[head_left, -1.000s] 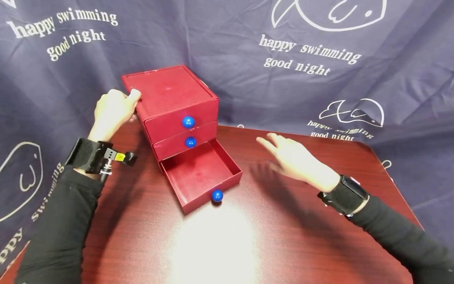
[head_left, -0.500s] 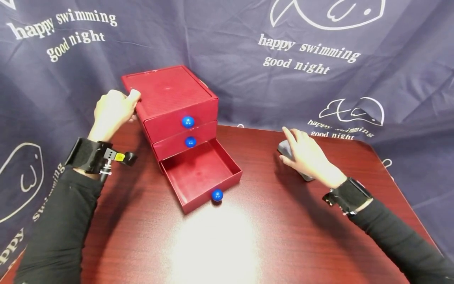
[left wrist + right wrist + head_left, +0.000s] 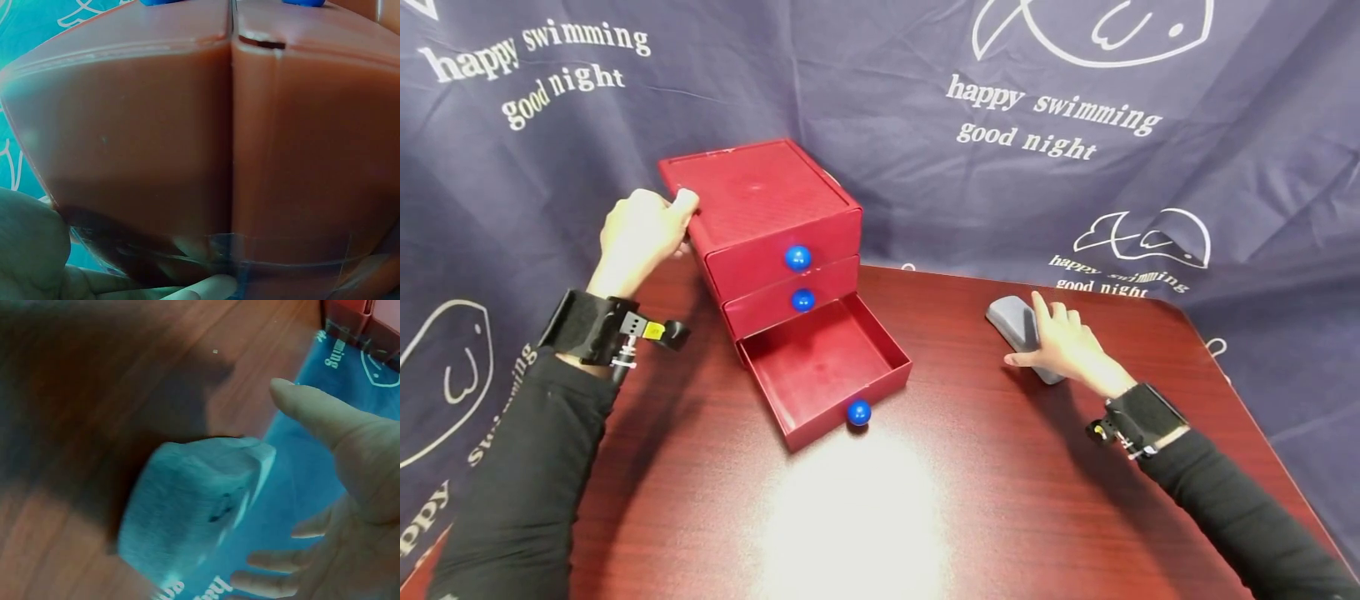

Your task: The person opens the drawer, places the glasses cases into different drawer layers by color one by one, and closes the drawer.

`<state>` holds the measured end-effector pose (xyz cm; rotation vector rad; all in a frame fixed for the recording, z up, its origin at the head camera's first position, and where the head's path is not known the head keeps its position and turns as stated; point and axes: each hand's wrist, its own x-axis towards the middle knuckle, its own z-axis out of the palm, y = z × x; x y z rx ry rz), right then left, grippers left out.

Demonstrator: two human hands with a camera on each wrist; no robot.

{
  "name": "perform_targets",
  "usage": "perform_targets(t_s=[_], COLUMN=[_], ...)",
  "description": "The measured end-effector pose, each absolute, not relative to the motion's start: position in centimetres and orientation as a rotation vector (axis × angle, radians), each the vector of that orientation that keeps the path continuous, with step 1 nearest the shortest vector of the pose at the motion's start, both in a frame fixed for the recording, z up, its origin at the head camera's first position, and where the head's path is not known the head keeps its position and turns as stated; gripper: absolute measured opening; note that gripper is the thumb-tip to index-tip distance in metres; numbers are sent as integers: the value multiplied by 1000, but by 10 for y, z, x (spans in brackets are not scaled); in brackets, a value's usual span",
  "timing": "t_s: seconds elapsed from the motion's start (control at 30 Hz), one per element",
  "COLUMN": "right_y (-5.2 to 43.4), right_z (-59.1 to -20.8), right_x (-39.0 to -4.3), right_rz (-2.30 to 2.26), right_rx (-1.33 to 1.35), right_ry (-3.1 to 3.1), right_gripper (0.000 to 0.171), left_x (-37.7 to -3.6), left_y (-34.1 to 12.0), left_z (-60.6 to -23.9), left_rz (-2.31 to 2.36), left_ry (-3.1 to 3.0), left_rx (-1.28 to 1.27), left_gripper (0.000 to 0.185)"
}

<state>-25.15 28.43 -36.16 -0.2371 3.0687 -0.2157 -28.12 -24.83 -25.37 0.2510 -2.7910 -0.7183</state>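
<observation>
A red drawer cabinet (image 3: 760,187) with blue ball knobs stands on the table, its bottom drawer (image 3: 820,371) pulled out and bare inside. My left hand (image 3: 638,237) grips the cabinet's upper left rear edge, thumb on top. In the left wrist view the fingers (image 3: 31,237) wrap the back of the red side walls. At the right, a grey glasses case (image 3: 1012,318) lies on the wood, fabric-like with a small dark mark. Spread over it is my right hand (image 3: 1071,346), thumb on the near side. The right wrist view shows a gap between palm and case (image 3: 187,500).
The dark red wooden table (image 3: 700,500) has a bright glare patch at the front. A blue-grey printed curtain (image 3: 910,150) hangs right behind the table and cabinet. The open drawer juts toward the table's middle, its blue knob (image 3: 859,412) foremost.
My right hand has moved right and slightly nearer to me, from beside the drawer to over the glasses case, which was out of sight at first. The left hand and cabinet stay put.
</observation>
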Motion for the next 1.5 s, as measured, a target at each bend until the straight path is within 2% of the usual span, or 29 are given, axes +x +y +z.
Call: perform_targets(t_s=[0.23, 0.77, 1.5], right_y=[290, 298, 304], right_z=[-366, -378, -377], right_x=[-254, -262, -271], right_rz=[-321, -311, -377], right_rx=[-74, 35, 12], right_ry=[2975, 2928, 2842], right_gripper=[124, 111, 99], left_x=[-281, -283, -279], left_y=[-249, -249, -252], left_z=[-254, -254, -256], left_rz=[-709, -714, -772], left_ry=[-2791, -2811, -2756], left_rx=[253, 253, 192], left_gripper=[65, 66, 71])
